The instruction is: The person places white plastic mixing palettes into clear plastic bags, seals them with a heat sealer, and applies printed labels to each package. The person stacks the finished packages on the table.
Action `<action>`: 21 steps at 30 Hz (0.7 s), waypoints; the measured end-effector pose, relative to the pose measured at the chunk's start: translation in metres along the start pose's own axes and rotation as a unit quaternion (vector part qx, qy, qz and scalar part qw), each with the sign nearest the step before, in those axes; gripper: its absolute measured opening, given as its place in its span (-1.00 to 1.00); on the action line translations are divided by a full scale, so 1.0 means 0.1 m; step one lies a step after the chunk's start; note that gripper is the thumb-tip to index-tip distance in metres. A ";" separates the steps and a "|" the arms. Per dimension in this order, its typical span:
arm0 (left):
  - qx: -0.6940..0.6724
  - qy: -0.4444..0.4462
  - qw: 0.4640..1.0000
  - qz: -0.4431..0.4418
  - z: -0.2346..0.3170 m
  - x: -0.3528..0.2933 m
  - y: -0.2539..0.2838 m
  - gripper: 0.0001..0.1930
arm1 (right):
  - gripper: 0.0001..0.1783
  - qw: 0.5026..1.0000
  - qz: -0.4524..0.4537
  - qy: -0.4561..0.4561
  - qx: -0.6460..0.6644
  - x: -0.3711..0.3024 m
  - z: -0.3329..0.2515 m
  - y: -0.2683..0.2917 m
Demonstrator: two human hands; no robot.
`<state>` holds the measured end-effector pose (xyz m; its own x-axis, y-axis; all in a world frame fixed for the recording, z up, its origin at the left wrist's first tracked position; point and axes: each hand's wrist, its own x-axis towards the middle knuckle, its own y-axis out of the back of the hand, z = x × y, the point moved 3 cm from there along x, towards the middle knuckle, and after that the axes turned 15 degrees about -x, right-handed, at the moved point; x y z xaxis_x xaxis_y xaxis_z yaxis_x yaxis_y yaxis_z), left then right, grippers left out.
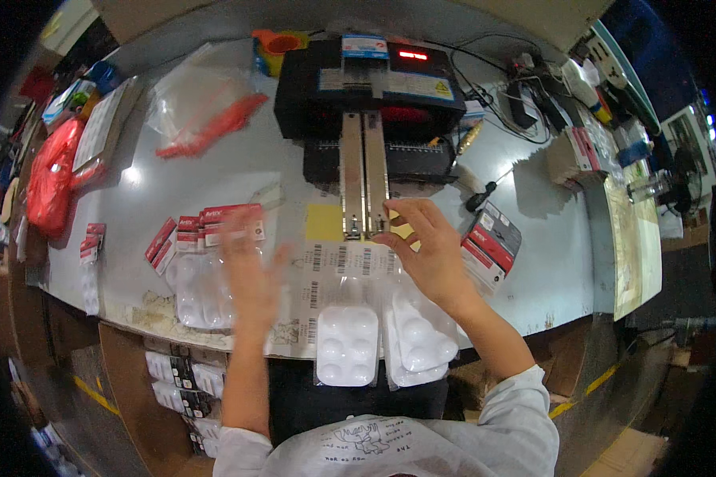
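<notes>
Nearest the person, two white blister trays sit at the front edge of the tabletop (533,262): one white blister tray (347,344) lies square, its long axis running away from the body, and a second stack of white blister trays (422,338) leans just beside it on the right, partly under the right wrist. Beyond them lies a sheet of barcode labels (334,266), spread flat between the two hands.

The left hand (250,274) hovers over the sheet's left side, fingers spread wide and blurred, holding nothing that can be made out; clear blister packs (195,290) lie just to its left. The right hand (426,246) is farther out, fingers loosely curled at the near end of the paired metal rails (363,175), fingertips touching or almost touching the rail tip; whether it pinches anything cannot be told.

The rails run straight away from the body into the black machine (370,87), so the right hand is the nearer one to them.
</notes>
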<state>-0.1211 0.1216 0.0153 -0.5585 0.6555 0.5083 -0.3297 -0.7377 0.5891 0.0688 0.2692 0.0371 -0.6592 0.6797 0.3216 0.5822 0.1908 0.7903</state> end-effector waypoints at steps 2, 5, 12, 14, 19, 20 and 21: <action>-0.162 -0.040 0.984 -0.058 0.20 -0.07 -0.30 -0.67 | -0.54 0.998 0.033 0.024 -0.046 0.00 -0.03 -0.05; -0.244 -0.070 0.967 -0.031 0.35 -0.03 -0.46 -0.72 | -0.55 0.995 0.031 0.052 -0.073 0.00 -0.04 -0.06; -0.196 -0.137 0.971 0.006 0.42 0.09 -0.47 -0.79 | -0.56 0.990 0.041 0.070 -0.115 -0.02 -0.11 -0.07; -0.189 -0.157 0.969 0.026 0.41 0.08 -0.49 -0.79 | -0.57 0.983 0.059 0.087 -0.148 -0.05 -0.16 -0.08; -0.248 -0.138 0.959 0.001 0.33 0.08 -0.46 -0.79 | -0.60 0.977 0.067 0.085 -0.182 -0.04 -0.24 -0.11; -0.252 -0.133 0.959 0.008 0.33 0.06 -0.43 -0.79 | -0.61 0.977 0.068 0.081 -0.186 -0.03 -0.24 -0.10; -0.239 -0.109 0.965 -0.005 0.33 0.05 -0.41 -0.79 | -0.62 0.977 0.072 0.080 -0.185 -0.02 -0.24 -0.09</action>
<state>-0.0854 0.1607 0.0145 -0.3967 0.6435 0.6546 -0.6773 -0.6865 0.2645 0.0535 0.2485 0.0418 -0.6664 0.5549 0.4981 0.4820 -0.1890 0.8555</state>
